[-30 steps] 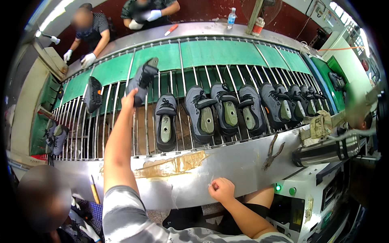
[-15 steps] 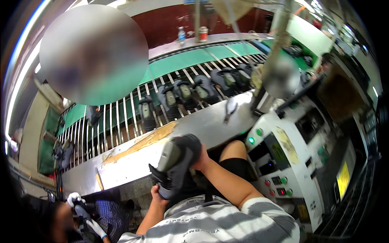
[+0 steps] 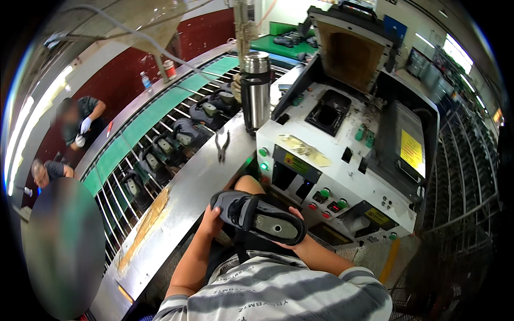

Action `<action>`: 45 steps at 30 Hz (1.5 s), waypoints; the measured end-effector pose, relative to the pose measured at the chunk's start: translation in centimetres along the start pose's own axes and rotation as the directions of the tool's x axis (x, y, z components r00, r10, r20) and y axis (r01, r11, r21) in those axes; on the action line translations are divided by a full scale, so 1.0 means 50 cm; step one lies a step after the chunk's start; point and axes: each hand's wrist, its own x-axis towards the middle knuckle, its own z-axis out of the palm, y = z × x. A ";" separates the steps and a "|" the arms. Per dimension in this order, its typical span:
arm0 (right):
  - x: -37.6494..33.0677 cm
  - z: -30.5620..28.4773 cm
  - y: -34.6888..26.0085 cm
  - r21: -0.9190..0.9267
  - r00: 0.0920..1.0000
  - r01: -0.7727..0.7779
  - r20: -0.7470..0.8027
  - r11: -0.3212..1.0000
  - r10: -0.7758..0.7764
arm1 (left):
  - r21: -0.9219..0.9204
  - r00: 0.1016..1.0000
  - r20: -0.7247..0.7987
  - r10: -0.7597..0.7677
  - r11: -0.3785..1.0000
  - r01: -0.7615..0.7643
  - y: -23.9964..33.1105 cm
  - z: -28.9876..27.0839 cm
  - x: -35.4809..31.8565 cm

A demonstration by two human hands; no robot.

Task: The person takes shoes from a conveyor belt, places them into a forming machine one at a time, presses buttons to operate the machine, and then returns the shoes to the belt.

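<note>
You hold a dark sandal (image 3: 258, 216) in both hands. Your left hand (image 3: 210, 220) grips its heel end, and your right hand (image 3: 292, 242) cups it underneath, just before the white machine (image 3: 342, 176).

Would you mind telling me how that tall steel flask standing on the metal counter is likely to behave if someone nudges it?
The steel flask stands upright, tall on a narrow base, so a push near its top would probably tip it. Being round, it would likely roll along the metal counter. Its polished wall looks smooth, perhaps slippery to grip.
</note>
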 end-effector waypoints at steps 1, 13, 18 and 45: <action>-0.020 0.024 0.008 -0.027 0.999 -0.035 -0.023 0.999 0.034 | -0.025 0.999 -0.001 -0.041 0.999 0.041 -0.008 0.000 0.038; -0.027 0.112 -0.164 -0.446 0.811 0.564 0.138 0.695 -0.569 | 0.290 0.896 -0.443 -0.022 0.942 0.167 -0.117 -0.078 0.237; 0.026 0.239 -0.424 -0.860 0.522 0.493 0.170 0.133 -0.836 | 0.309 0.618 -0.776 0.125 0.930 0.199 -0.099 -0.285 0.106; 0.370 0.357 -0.775 -0.211 0.105 -0.970 0.098 -0.123 -0.990 | 0.200 0.787 -0.599 0.147 0.979 -0.031 -0.081 -0.325 0.050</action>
